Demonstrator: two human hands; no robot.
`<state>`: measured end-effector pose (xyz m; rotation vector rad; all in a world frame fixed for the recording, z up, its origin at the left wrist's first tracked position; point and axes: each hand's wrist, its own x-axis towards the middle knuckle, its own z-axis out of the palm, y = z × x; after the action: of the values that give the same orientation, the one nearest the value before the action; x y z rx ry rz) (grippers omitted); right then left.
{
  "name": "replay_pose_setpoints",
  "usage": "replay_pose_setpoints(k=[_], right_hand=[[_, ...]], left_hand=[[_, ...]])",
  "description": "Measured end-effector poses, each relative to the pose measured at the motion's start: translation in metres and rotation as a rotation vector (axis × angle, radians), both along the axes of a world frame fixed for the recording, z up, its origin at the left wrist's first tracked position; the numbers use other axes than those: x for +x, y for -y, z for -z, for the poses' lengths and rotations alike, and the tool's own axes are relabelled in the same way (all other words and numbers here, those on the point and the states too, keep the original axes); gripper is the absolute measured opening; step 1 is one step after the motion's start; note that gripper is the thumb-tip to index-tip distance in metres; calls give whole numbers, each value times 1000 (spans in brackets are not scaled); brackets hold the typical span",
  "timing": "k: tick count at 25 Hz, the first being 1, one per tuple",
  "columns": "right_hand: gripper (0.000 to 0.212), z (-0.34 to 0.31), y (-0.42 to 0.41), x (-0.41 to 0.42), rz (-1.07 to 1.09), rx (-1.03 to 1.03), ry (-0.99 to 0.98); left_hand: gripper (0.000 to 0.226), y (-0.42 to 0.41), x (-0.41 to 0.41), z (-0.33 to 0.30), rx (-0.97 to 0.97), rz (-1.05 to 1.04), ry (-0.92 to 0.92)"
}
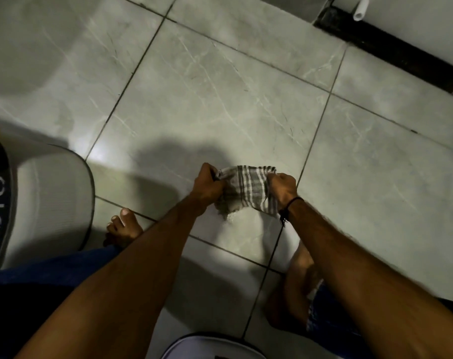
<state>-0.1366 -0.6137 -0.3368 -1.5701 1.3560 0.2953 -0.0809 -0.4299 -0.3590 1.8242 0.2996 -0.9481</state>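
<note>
A small grey-and-white striped cloth (247, 189) hangs stretched between both my hands above the tiled floor (220, 86). My left hand (207, 183) grips its left end in a closed fist. My right hand (283, 186), with a dark cord round the wrist, grips the right end. The cloth's lower edge droops in a crumpled, frayed fold below my fists.
A white tub or machine lid (51, 200) with dark lettering stands at the left. Another white rimmed object (212, 345) shows at the bottom edge. A dark drain channel (391, 45) and a white pipe end (361, 9) run along the wall top right. My bare feet (123, 230) stand on the tiles.
</note>
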Motion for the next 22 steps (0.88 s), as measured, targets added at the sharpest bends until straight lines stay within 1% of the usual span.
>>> replay_pose_setpoints(k=[2, 4, 5, 6, 8, 9, 11, 14, 17, 20, 22], right_hand=[[17, -32, -5, 18, 16, 125, 78], [8, -79, -23, 42, -43, 283, 143], [10, -106, -36, 56, -99, 329, 189], [18, -133, -50, 71, -161, 344, 237], [24, -188, -86, 96, -247, 357, 343], [31, -217, -108, 107, -287, 358, 401], [46, -269, -157, 128, -380, 315, 516], [50, -326, -236, 145, -553, 224, 658], [46, -345, -317, 155, -771, 107, 725], [45, -332, -393, 158, -1001, -29, 718], [44, -308, -430, 158, -1152, -106, 679]], left_hand=[[27, -13, 16, -31, -8, -6, 47], [25, -37, 37, -78, -6, -64, 130], [26, -52, 49, -105, 2, -99, 175], [27, -68, 60, -133, 19, -128, 213], [27, -107, 81, -192, 39, -197, 299], [28, -131, 89, -223, 46, -230, 347], [29, -183, 97, -285, 53, -303, 438], [29, -265, 88, -349, 73, -458, 553], [29, -343, 65, -364, 111, -622, 579], [33, -412, 34, -344, 193, -758, 474], [44, -443, 15, -318, 247, -812, 374]])
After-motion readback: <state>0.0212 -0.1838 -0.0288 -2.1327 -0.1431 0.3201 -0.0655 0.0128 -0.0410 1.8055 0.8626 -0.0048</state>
